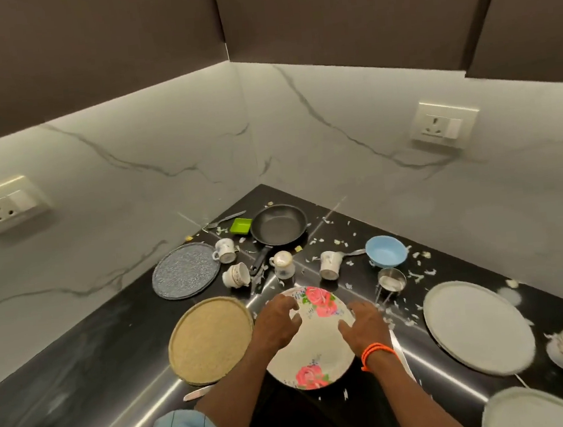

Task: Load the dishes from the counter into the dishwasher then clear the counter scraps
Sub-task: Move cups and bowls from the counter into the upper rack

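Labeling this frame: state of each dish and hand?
floral plate: flat on counter, both hands over it
left hand: fingers relaxed, no grip
right hand: fingers relaxed, no grip
frying pan: upright, empty
blue bowl: upright
tan plate: flat

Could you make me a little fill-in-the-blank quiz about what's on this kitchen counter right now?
1. Both hands, the left hand and right hand, reach over the plate printed with pink ____.
2. The bowl at the back right is light ____.
3. The black frying pan sits beside a small ____ square dish.
4. The right wrist wears an ____ band.

Missing words: roses; blue; green; orange
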A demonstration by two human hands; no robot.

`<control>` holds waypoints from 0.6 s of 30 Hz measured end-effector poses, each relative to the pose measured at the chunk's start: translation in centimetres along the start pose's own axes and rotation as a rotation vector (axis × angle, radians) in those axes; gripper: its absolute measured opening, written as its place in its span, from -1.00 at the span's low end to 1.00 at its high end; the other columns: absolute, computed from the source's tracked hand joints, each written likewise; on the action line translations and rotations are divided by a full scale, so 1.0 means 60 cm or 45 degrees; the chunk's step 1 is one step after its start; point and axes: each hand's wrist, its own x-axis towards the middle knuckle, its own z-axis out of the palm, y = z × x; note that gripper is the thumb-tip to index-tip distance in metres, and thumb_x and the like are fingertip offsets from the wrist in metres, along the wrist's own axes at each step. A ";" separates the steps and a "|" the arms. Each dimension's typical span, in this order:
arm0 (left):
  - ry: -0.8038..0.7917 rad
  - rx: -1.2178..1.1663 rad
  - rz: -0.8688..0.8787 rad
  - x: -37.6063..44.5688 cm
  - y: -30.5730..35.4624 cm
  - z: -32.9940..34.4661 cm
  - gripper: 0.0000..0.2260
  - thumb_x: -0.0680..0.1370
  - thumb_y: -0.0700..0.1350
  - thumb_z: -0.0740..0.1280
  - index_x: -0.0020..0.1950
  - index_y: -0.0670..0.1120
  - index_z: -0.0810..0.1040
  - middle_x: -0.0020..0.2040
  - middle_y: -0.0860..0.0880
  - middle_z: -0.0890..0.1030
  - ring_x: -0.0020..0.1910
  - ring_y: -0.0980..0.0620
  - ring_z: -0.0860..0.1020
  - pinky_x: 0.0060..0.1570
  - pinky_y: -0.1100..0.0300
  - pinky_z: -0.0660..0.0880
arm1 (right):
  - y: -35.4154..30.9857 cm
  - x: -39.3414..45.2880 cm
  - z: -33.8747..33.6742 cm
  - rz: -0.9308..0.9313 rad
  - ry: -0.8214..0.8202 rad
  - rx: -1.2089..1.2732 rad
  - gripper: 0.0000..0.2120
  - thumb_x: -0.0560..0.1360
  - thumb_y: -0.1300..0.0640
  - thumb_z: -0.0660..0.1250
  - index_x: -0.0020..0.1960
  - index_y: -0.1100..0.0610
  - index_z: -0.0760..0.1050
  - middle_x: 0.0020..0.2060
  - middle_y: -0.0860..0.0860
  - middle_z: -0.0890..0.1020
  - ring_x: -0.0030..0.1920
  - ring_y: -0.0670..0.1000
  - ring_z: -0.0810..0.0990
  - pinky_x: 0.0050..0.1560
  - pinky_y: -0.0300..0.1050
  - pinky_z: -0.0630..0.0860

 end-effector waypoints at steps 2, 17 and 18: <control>0.049 -0.004 -0.039 0.018 -0.008 -0.003 -0.78 0.54 -0.01 0.38 0.17 0.01 0.59 0.19 0.06 0.56 0.13 0.04 0.56 0.14 0.15 0.49 | -0.005 0.034 -0.002 -0.056 -0.029 -0.009 -0.56 0.50 -0.04 0.39 0.34 0.04 0.48 0.27 0.02 0.53 0.29 0.06 0.47 0.31 -0.03 0.44; 0.263 -0.047 -0.378 0.058 -0.138 -0.056 -0.86 0.53 -0.02 0.40 0.06 0.00 0.61 0.01 0.04 0.56 -0.05 0.02 0.55 -0.09 0.10 0.52 | -0.121 0.153 0.059 -0.208 -0.114 -0.012 -0.67 0.47 0.06 0.42 0.20 0.11 0.55 0.12 0.07 0.59 0.05 0.07 0.55 0.08 -0.07 0.51; 0.272 -0.047 -0.383 0.062 -0.150 -0.063 -0.85 0.52 -0.03 0.40 0.07 0.00 0.62 0.02 0.04 0.56 -0.05 0.03 0.55 -0.08 0.10 0.53 | -0.132 0.159 0.069 -0.217 -0.135 -0.011 -0.63 0.47 0.05 0.42 0.25 0.11 0.54 0.15 0.07 0.58 0.12 0.08 0.55 0.14 -0.05 0.51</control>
